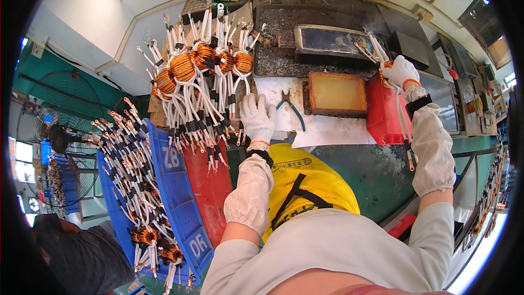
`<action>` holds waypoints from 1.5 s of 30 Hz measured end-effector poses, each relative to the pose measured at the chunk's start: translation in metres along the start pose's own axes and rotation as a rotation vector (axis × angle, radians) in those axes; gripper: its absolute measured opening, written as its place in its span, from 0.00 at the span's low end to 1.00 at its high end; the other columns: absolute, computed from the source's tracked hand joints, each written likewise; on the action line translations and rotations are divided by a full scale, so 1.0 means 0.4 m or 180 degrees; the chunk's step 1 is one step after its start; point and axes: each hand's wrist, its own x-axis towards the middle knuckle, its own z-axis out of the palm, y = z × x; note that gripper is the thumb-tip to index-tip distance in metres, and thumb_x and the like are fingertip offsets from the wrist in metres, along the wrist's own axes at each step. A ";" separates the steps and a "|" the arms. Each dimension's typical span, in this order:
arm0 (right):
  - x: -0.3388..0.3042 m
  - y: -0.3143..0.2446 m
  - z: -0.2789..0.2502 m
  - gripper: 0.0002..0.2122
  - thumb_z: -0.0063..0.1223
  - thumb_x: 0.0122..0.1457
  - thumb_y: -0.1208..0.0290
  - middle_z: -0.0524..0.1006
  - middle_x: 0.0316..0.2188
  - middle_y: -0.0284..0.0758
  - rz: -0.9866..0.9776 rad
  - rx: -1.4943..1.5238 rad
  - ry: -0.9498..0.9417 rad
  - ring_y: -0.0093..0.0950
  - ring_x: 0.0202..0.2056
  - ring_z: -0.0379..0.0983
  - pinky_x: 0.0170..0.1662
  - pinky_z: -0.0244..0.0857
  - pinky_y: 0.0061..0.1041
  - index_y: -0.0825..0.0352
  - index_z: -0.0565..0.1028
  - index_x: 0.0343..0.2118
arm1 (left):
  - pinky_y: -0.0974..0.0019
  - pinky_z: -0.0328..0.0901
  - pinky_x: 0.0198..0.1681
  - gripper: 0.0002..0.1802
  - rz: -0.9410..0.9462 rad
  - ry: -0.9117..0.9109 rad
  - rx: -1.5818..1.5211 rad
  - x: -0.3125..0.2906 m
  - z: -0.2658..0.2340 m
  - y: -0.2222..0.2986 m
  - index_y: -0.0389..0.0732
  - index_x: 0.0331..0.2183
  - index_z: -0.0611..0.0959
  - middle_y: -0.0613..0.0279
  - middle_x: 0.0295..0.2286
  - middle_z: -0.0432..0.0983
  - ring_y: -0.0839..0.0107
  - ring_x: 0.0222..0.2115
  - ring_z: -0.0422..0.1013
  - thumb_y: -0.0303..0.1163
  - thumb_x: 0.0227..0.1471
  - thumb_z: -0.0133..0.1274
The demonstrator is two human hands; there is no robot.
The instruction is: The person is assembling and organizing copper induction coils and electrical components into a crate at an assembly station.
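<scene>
My right hand (pixel 403 72), in a white glove, is closed round a copper-wound coil (pixel 385 71) with white leads. Some of its leads point up toward the far bench, and others hang down past a red bin (pixel 383 110). My left hand (pixel 256 117), also gloved, lies flat on the bench with its fingers stretched out. Just left of it is a pile of similar ring coils (pixel 182 68) with white, lug-tipped leads. Pliers with green handles (pixel 292 110) lie to the right of my left hand.
Left of the right hand stands a rectangular metal pot (pixel 333 39) with a shiny surface. Nearer is a tray of yellowish material (pixel 337 94). A blue crate (pixel 183 196) full of coils stands at lower left, near a fan (pixel 59 137) and another person (pixel 82 251).
</scene>
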 end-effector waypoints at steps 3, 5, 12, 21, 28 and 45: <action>0.003 -0.004 -0.003 0.27 0.54 0.50 0.49 0.77 0.31 0.55 -0.0023 -0.0051 -0.0039 0.48 0.37 0.76 0.40 0.70 0.37 0.77 0.75 0.34 | 0.46 0.56 0.55 0.22 -0.0011 0.0037 0.0004 0.000 -0.001 0.002 0.44 0.43 0.77 0.52 0.48 0.65 0.51 0.52 0.59 0.40 0.43 0.54; 0.005 -0.007 -0.005 0.27 0.53 0.50 0.49 0.77 0.31 0.54 0.0033 -0.0075 -0.0097 0.48 0.37 0.76 0.40 0.70 0.37 0.76 0.76 0.34 | 0.46 0.56 0.55 0.22 -0.0012 0.0039 0.0007 0.000 -0.001 0.002 0.44 0.43 0.77 0.52 0.48 0.65 0.51 0.52 0.59 0.40 0.43 0.54; 0.005 -0.019 -0.013 0.24 0.53 0.49 0.51 0.77 0.30 0.54 -0.0029 -0.0107 -0.0113 0.47 0.36 0.77 0.40 0.71 0.37 0.75 0.78 0.31 | 0.44 0.57 0.55 0.21 0.0036 0.0123 -0.0029 0.003 -0.006 0.004 0.41 0.40 0.77 0.50 0.45 0.67 0.51 0.51 0.61 0.39 0.41 0.55; 0.019 -0.020 -0.013 0.23 0.53 0.49 0.52 0.78 0.29 0.53 -0.0032 -0.0223 -0.0146 0.46 0.35 0.77 0.39 0.71 0.37 0.74 0.79 0.31 | 0.44 0.57 0.54 0.21 0.0084 0.0188 -0.0028 0.007 -0.003 0.007 0.41 0.40 0.77 0.50 0.44 0.67 0.51 0.50 0.61 0.39 0.41 0.55; 0.027 -0.019 -0.012 0.23 0.52 0.48 0.52 0.77 0.29 0.53 -0.0069 -0.0176 -0.0224 0.47 0.36 0.76 0.40 0.71 0.37 0.73 0.79 0.31 | 0.44 0.56 0.55 0.22 0.0015 0.0134 0.0007 0.000 -0.002 0.004 0.41 0.41 0.77 0.49 0.45 0.66 0.51 0.50 0.60 0.40 0.42 0.54; 0.126 0.103 0.098 0.24 0.53 0.50 0.51 0.76 0.29 0.57 -0.0244 -0.0093 0.0079 0.51 0.37 0.75 0.39 0.68 0.42 0.76 0.75 0.29 | 0.45 0.50 0.59 0.25 -0.0269 0.0084 -0.0120 0.003 -0.010 0.023 0.40 0.43 0.73 0.46 0.48 0.64 0.49 0.53 0.57 0.43 0.44 0.51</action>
